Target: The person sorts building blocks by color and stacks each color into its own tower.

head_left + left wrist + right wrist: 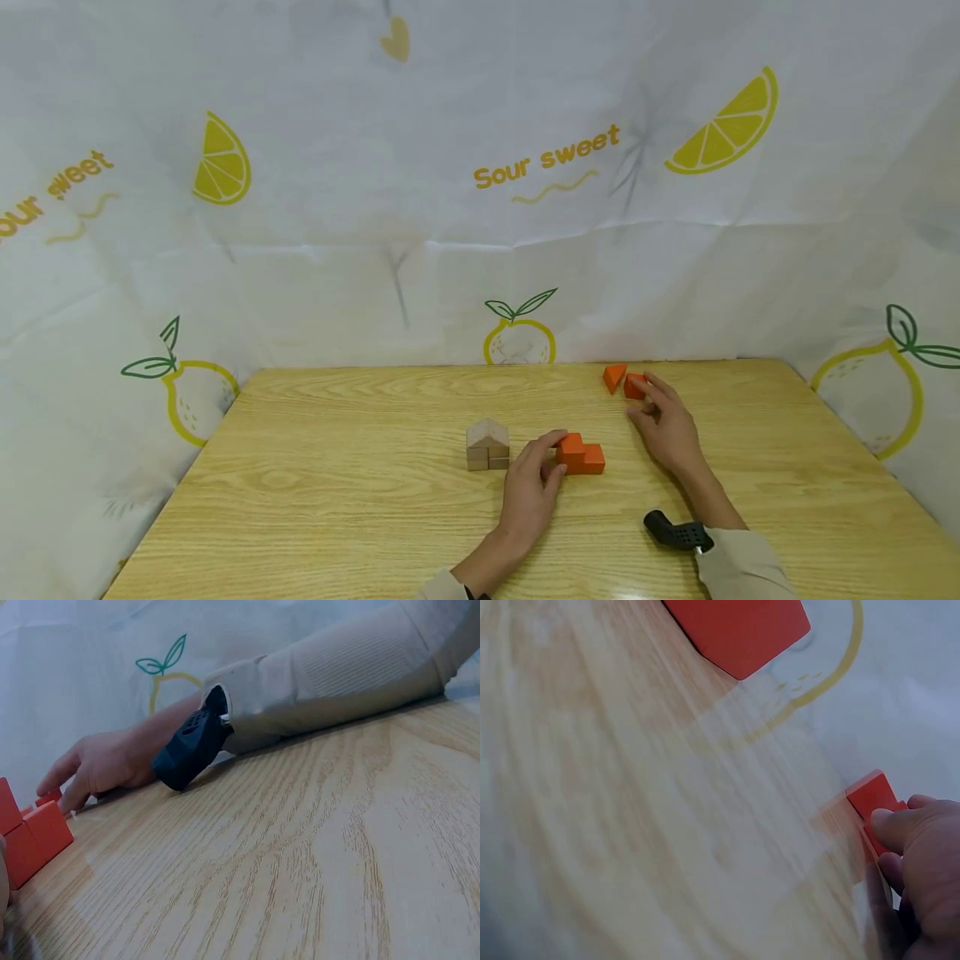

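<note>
My left hand is at the left side of a small stack of orange blocks, pinching it between thumb and fingers. The stack has a raised block at its left and a lower one at its right. In the right wrist view the left hand is seen from the far side, its fingers on the stack. My right hand reaches to another orange block at the table's back, index finger over its right side and thumb apart in front. That block looms large in the right wrist view.
An orange triangular block lies just left of the one by the right hand. A plain wooden block house with a triangular roof stands left of the left hand. A printed cloth hangs behind the wooden table.
</note>
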Available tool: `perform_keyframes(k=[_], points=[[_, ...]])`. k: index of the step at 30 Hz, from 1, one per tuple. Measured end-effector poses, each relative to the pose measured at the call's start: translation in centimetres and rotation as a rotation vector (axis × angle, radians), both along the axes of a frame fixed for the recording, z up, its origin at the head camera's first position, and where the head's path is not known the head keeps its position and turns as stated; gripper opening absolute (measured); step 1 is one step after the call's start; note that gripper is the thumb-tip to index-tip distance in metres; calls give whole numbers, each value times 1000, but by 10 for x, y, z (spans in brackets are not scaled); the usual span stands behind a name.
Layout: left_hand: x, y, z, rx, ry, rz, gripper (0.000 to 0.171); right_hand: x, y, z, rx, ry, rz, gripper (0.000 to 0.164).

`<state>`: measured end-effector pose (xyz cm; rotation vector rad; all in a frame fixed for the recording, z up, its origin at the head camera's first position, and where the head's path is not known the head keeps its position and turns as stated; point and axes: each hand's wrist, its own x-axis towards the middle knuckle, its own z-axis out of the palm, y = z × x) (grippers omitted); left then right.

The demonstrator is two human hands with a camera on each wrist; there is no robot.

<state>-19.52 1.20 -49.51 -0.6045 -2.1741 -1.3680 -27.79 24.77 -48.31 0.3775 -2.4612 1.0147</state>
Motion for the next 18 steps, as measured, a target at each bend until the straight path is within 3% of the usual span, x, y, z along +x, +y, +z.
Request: perform_keyframes(k=[12, 18], points=[[0, 0, 0, -6, 1, 0, 49, 4, -2, -1, -69, -14, -69, 31], [0, 0, 1, -12, 7, 2, 48, 4, -2, 2, -96, -38, -79, 33]])
